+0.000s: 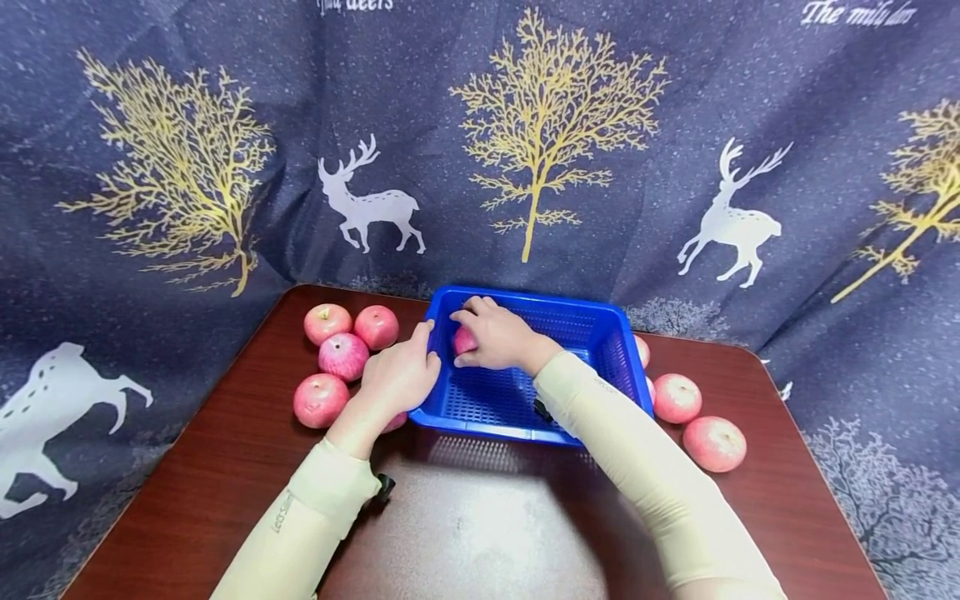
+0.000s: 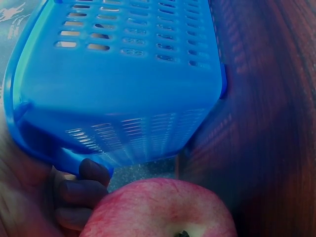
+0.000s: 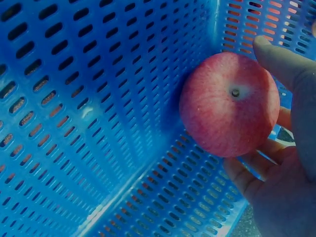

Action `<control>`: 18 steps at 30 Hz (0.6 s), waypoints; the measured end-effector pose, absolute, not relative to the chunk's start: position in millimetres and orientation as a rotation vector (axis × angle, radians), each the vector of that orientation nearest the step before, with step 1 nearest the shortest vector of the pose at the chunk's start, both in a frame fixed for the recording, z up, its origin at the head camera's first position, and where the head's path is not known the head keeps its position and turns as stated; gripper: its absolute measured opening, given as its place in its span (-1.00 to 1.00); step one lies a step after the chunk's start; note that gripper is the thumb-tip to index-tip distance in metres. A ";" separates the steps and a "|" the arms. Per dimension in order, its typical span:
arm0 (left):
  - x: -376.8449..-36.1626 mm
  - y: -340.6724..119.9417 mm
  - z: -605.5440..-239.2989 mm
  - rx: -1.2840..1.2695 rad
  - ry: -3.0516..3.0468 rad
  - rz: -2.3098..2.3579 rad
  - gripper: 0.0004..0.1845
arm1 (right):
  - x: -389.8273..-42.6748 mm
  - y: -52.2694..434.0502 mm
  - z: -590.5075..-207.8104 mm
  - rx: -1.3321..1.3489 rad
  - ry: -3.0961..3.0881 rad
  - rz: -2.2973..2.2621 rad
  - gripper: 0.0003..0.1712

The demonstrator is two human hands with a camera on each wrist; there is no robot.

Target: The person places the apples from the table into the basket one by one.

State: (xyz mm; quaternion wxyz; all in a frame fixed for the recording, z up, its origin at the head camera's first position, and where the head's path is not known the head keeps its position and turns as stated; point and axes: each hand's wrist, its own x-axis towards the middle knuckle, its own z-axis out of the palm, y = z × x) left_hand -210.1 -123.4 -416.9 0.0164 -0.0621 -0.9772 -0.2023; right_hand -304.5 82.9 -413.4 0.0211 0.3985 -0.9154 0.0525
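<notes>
Inside the blue perforated basket, near its far-left corner, the right hand grips a red apple; the right wrist view shows the fingers curled round the fruit, thumb over its top beside the stem and the others underneath, with the apple close against the slotted wall. Just outside the basket, at about 9 o'clock from it, the left hand rests on another apple that lies on the desk beside the basket's near-left corner; this apple is mostly hidden under the palm in the head view, and the left wrist view shows curled fingers at its side, touching the basket's rim. Four more apples sit in a cluster on the desk at 9 to 10 o'clock of the basket. Several apples lie at 3 to 4 o'clock of it, two partly hidden behind its right wall. A dark curtain printed with deer and golden trees hangs behind the desk.
</notes>
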 end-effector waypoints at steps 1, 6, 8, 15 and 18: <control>-210.3 -123.6 -417.0 -0.192 -3.040 -0.627 -0.35 | -304.4 82.8 -413.3 1.236 -2.838 0.162 -0.10; -210.7 -124.2 -417.5 -0.200 -3.044 -0.629 -0.35 | -304.8 82.7 -412.0 1.240 -2.846 0.166 -0.09; -210.6 -124.5 -417.4 -0.202 -3.043 -0.629 -0.35 | -304.9 83.2 -410.1 1.243 -2.845 0.170 -0.09; -209.8 -124.7 -417.0 -0.201 -3.039 -0.631 -0.35 | -301.6 88.8 -394.5 1.223 -2.853 0.270 -0.11; -210.0 -124.6 -417.5 -0.203 -3.041 -0.630 -0.34 | -299.2 93.9 -387.5 1.196 -2.873 0.329 -0.12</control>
